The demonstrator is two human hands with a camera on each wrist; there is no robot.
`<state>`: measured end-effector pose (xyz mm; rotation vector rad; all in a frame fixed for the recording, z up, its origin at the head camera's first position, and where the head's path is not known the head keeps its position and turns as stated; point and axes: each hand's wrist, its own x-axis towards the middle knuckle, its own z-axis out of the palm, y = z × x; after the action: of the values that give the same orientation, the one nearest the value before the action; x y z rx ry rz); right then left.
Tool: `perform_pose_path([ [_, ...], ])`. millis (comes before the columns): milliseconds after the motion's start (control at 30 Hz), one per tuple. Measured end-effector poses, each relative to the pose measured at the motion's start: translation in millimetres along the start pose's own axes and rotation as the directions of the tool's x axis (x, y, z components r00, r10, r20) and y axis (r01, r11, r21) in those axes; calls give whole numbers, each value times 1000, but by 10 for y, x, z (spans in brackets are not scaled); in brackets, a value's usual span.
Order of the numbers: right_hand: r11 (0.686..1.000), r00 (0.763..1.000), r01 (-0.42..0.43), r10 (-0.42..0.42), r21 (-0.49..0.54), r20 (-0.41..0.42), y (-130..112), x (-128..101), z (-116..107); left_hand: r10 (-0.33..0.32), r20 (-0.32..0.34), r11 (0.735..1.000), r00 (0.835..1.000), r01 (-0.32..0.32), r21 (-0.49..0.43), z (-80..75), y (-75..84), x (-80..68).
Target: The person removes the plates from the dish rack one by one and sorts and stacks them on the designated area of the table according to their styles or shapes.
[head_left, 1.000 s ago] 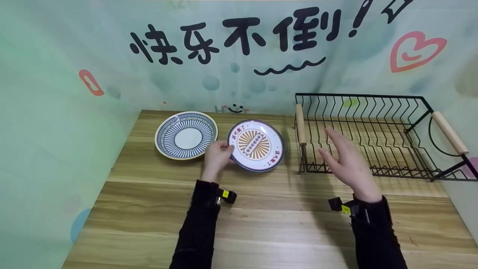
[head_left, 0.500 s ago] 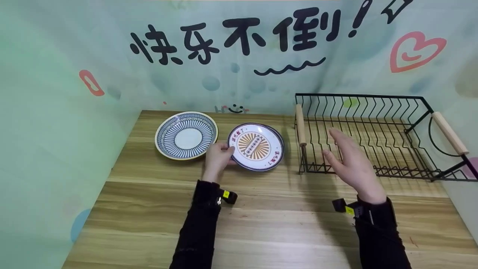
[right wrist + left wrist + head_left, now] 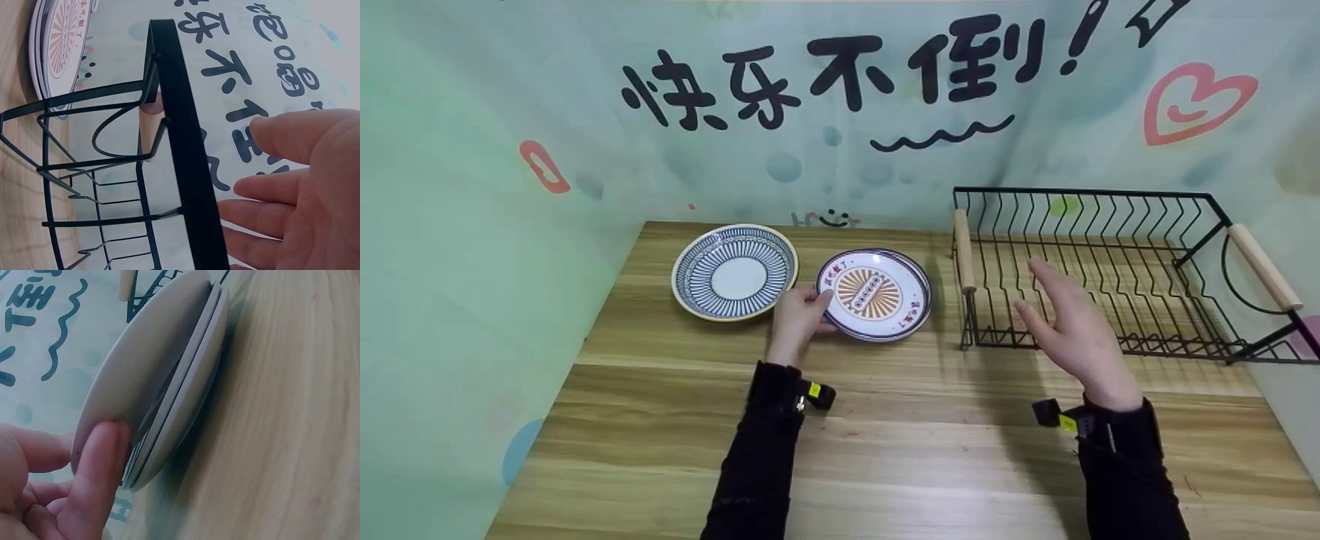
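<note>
My left hand (image 3: 797, 319) pinches the left rim of a white plate (image 3: 870, 294) with a gold sunburst, red characters and a dark blue rim. In the left wrist view this plate is tilted, its near edge raised above the stacked plates (image 3: 197, 385) beneath it. Thumb and fingers grip only the upper plate. My right hand (image 3: 1080, 337) hovers with fingers extended over the front of a black wire dish rack (image 3: 1080, 193), holding nothing. The right wrist view has that hand beside the rack's black bar.
A deeper plate (image 3: 737, 277) with blue stripes and a yellowish rim lies left of the stack, close to my left hand. The rack has wooden handles (image 3: 964, 251) at both ends. A patterned cloth backdrop (image 3: 840, 172) rises behind the wooden table (image 3: 885, 450).
The white plate's left side has risen, so more of the plate beneath shows at the right. My right hand has drifted slightly right; my left hand has barely moved.
</note>
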<state>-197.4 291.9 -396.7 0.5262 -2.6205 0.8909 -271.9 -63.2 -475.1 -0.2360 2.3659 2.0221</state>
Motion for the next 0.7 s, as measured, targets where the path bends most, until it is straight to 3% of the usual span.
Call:
perform_pose_path([
  [100,1000,1000,5,-5,3,2,11,1,-4,20,1,992,1000,-20,128,-9,15,-13],
  [267,1000,1000,1,-1,1,8,25,-2,-14,64,-14,943,998,-56,329,-24,35,-31],
  [533,999,999,-35,35,8,24,49,-21,-46,112,-15,896,994,-94,435,-19,59,-55],
  [633,999,999,-36,35,11,13,61,-29,-53,161,-23,848,987,-127,514,-6,75,-59],
  [700,999,999,-32,32,14,6,68,-32,-57,191,-19,798,981,-144,584,4,100,-73],
])
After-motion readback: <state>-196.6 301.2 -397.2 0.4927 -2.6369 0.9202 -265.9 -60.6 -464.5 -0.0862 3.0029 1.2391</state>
